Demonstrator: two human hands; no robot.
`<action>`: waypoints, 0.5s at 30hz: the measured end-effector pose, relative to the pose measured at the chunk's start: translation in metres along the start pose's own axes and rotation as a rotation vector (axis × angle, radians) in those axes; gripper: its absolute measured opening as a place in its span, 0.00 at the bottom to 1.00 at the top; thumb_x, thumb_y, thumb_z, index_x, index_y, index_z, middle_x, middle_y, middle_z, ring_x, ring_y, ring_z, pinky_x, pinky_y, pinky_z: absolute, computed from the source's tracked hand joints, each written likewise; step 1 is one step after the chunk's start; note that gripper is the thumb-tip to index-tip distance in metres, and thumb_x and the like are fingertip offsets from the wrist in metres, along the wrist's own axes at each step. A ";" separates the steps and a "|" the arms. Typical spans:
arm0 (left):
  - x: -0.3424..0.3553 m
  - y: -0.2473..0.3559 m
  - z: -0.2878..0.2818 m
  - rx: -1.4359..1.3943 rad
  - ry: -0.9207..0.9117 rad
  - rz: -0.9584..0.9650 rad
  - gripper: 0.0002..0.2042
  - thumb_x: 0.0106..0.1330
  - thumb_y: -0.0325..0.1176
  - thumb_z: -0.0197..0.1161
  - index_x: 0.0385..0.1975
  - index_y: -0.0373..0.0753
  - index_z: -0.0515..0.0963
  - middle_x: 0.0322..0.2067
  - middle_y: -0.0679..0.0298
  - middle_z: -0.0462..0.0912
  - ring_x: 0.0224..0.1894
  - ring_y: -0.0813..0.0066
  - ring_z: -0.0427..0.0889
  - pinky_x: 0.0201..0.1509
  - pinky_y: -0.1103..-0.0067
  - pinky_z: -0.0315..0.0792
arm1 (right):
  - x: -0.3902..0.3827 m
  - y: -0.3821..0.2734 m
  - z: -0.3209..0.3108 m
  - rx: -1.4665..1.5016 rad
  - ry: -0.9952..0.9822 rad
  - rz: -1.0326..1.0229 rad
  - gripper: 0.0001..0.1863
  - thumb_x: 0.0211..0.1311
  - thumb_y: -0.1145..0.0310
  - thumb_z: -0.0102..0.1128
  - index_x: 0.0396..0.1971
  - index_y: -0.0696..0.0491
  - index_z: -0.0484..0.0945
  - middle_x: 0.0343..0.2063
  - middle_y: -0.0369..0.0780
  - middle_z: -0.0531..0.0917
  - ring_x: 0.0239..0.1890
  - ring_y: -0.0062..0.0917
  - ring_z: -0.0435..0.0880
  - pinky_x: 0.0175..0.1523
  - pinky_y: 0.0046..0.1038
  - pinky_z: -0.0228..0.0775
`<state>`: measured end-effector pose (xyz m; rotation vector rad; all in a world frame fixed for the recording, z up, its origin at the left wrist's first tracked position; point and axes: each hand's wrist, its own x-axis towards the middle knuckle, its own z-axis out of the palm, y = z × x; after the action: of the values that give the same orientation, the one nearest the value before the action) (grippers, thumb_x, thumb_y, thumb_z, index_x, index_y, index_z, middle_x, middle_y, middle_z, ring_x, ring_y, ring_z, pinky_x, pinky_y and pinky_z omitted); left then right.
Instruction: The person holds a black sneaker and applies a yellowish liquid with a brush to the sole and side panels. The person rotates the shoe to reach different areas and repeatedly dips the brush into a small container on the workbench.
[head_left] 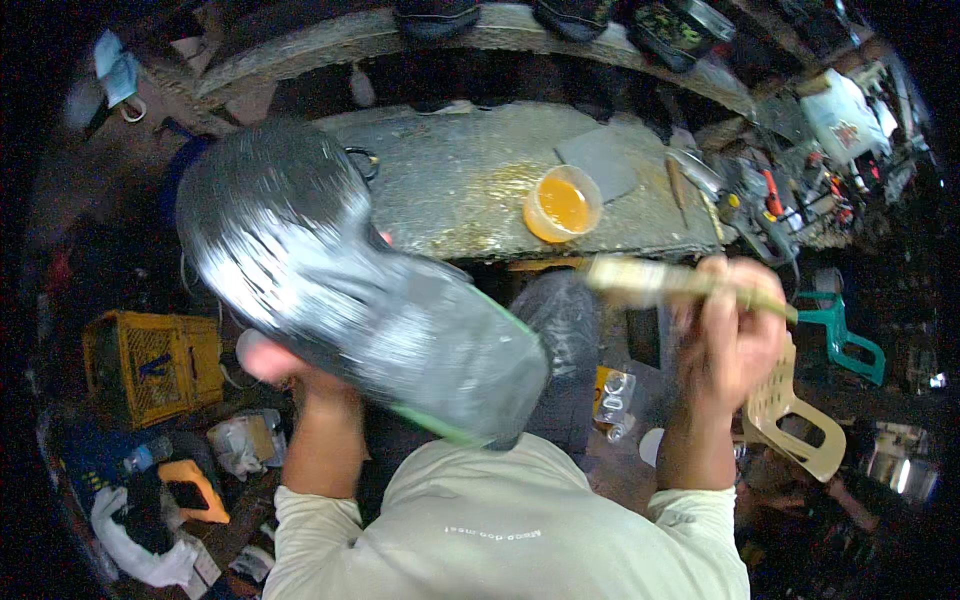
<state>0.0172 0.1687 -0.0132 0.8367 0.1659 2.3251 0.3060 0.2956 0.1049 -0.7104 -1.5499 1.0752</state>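
Note:
My left hand (pixel 285 365) grips a large black shoe (pixel 370 290) from beneath, its underside turned up. Wet, shiny streaks cover the wider end, and a thin green edge runs along the narrower end near my chest. Most of my left fingers are hidden under the shoe. Off to the right, my right hand (pixel 735 325) is closed round the handle of a paintbrush (pixel 650 278), whose blurred bristles point left, apart from the shoe. A translucent cup of orange liquid (pixel 562 204) stands on the bench beyond the brush.
The worn bench (pixel 450 150) bears a grey flat sheet (pixel 600 162) and, at its right end, tools such as pliers (pixel 772 192). More shoes (pixel 575 15) line a shelf behind. A yellow crate (pixel 150 365) sits left; beige (pixel 800 420) and green chairs (pixel 840 335) stand right.

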 end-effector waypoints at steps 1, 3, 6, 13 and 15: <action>0.011 0.007 0.001 -0.082 0.016 -0.197 0.61 0.47 0.73 0.70 0.79 0.49 0.49 0.76 0.47 0.52 0.73 0.38 0.62 0.72 0.42 0.64 | 0.015 0.010 -0.009 -0.141 0.050 0.014 0.11 0.68 0.72 0.66 0.47 0.59 0.81 0.34 0.39 0.85 0.32 0.20 0.82 0.40 0.20 0.74; 0.016 0.018 0.004 -0.129 0.015 -0.501 0.65 0.41 0.73 0.74 0.78 0.48 0.50 0.75 0.44 0.54 0.72 0.38 0.63 0.71 0.44 0.67 | 0.032 0.034 -0.017 -0.306 -0.012 -0.042 0.09 0.70 0.74 0.64 0.47 0.60 0.83 0.39 0.39 0.86 0.36 0.20 0.83 0.43 0.22 0.75; -0.005 0.017 0.007 -0.252 0.052 -0.718 0.63 0.42 0.67 0.80 0.77 0.46 0.52 0.71 0.45 0.61 0.65 0.42 0.73 0.64 0.47 0.75 | 0.043 0.076 -0.013 -0.545 -0.164 -0.127 0.09 0.71 0.73 0.64 0.46 0.60 0.84 0.39 0.37 0.88 0.42 0.20 0.85 0.48 0.24 0.75; -0.001 0.015 -0.019 -0.260 0.099 -0.770 0.60 0.46 0.71 0.75 0.76 0.42 0.55 0.68 0.41 0.64 0.60 0.35 0.76 0.54 0.45 0.82 | 0.063 0.141 0.012 -0.821 -0.392 -0.013 0.10 0.68 0.69 0.67 0.46 0.56 0.84 0.36 0.42 0.89 0.38 0.28 0.87 0.47 0.30 0.76; 0.001 0.020 -0.022 -0.307 0.207 -0.803 0.56 0.54 0.70 0.69 0.76 0.41 0.55 0.68 0.39 0.64 0.61 0.32 0.75 0.54 0.43 0.80 | 0.063 0.141 0.003 -0.443 -0.241 0.070 0.10 0.70 0.71 0.65 0.47 0.59 0.82 0.37 0.40 0.89 0.41 0.21 0.86 0.47 0.24 0.76</action>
<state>-0.0073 0.1562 -0.0234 0.2847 0.1843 1.6083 0.2735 0.4080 0.0039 -0.9652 -2.0159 0.8982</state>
